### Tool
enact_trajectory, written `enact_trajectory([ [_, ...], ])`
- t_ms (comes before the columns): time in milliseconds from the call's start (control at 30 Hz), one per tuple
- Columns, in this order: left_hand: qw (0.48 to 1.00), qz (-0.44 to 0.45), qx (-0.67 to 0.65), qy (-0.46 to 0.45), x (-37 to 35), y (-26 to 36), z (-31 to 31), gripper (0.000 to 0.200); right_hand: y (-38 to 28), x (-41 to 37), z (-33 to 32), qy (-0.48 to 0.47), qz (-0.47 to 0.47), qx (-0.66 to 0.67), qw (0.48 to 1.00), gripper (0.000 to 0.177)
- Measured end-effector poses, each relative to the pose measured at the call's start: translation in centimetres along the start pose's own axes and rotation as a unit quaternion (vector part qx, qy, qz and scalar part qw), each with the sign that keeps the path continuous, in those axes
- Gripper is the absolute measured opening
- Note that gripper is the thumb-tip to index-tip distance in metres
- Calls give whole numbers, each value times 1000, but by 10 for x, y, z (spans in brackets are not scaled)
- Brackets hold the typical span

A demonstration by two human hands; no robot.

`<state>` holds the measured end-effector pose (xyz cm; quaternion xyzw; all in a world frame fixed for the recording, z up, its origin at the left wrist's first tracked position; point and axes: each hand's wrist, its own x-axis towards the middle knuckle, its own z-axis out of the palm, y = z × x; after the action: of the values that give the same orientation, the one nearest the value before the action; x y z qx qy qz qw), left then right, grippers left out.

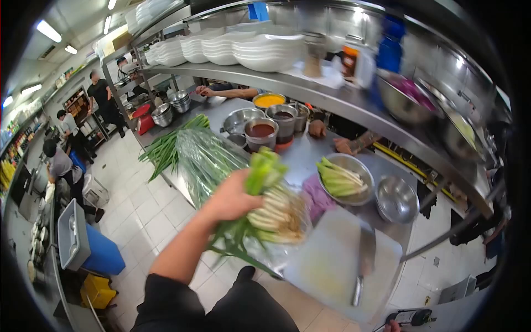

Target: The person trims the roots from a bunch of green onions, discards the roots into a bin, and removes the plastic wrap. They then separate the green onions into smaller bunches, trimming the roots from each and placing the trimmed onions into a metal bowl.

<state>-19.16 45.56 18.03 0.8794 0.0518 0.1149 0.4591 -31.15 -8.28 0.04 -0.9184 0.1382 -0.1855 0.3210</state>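
My left hand [229, 196] is closed around a bunch of light green stalks [266, 169], blurred by motion. It is above a clear plastic bag [213, 160] of spring onions, whose white root ends [279, 216] show at the near end. A white cutting board [326, 268] lies to the right, with a cleaver [365, 252] resting on it. Behind the board, a steel bowl [357, 166] holds pale green cut stalks [343, 180]. Only fingertips of what seems to be my right hand [392, 326] show at the bottom edge, beside a dark labelled object [412, 317].
A purple cloth [319, 196] and another steel bowl [397, 199] are near the board. Pots of sauce [261, 130] stand farther back. A shelf [276, 80] with stacked white bowls [265, 52] overhangs the table. Another person's hands [347, 145] rest across it.
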Motion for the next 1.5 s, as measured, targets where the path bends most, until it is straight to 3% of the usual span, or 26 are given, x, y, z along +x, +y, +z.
enact_trajectory([
  [67,998,-36,17,52,5,-31,-83,42,-6,-18,23,40,8,5,999,25],
  [167,974,-109,78,181,25,-82,-192,39,-62,-20,59,3,5,-78,997,26],
  [233,969,-79,95,214,48,-102,-251,40,-115,-7,75,-49,-1,-98,994,26],
  [300,933,-144,258,205,81,-124,-293,41,-140,3,88,-102,-5,-123,987,27],
  [333,934,-151,257,196,101,-150,-309,41,-142,9,98,-99,-14,-108,989,28],
  [400,890,-125,398,183,140,-216,-325,48,-157,10,113,-101,16,-113,988,30],
  [433,891,-129,400,170,163,-246,-327,48,-164,8,119,-109,23,-120,986,30],
  [500,830,-166,503,176,209,-304,-328,44,-173,6,125,-131,-26,-163,977,30],
  [567,819,-183,525,144,253,-352,-329,40,-206,2,126,-133,-35,-179,974,29],
  [633,808,-196,543,114,284,-382,-322,35,-265,0,123,-165,46,-253,952,28],
  [700,813,-188,535,132,309,-408,-310,27,-233,-7,115,-171,34,-298,938,29],
  [733,820,-216,518,116,324,-421,-306,42,-225,-7,111,-174,20,-309,935,30],
  [800,811,-218,528,122,336,-441,-290,45,-220,-2,111,-174,4,-322,931,31],
  [967,790,-310,528,26,335,-437,-274,91,-257,7,130,-183,-12,-305,935,32],
  [1067,791,-292,537,29,332,-436,-276,101,-261,4,135,-199,9,-317,927,32],
  [1200,778,-247,576,48,323,-410,-274,99,-264,2,135,-220,40,-313,923,32],
  [1267,858,-151,483,94,317,-403,-271,77,-240,1,139,-209,57,-241,946,28],
  [1300,863,-144,479,74,307,-399,-269,77,-240,-1,147,-195,43,-178,964,25],
  [1333,916,-47,389,90,297,-393,-264,59,-243,-7,151,-159,127,-170,964,17],
  [1367,953,45,283,102,283,-381,-249,42,-256,-10,154,-174,144,-157,961,20],
  [1433,990,28,101,92,233,-315,-210,20,-240,-20,158,-209,76,-99,970,21],
  [1500,998,47,26,33,183,-274,-171,20,-251,-22,166,-243,122,-29,962,19],
])
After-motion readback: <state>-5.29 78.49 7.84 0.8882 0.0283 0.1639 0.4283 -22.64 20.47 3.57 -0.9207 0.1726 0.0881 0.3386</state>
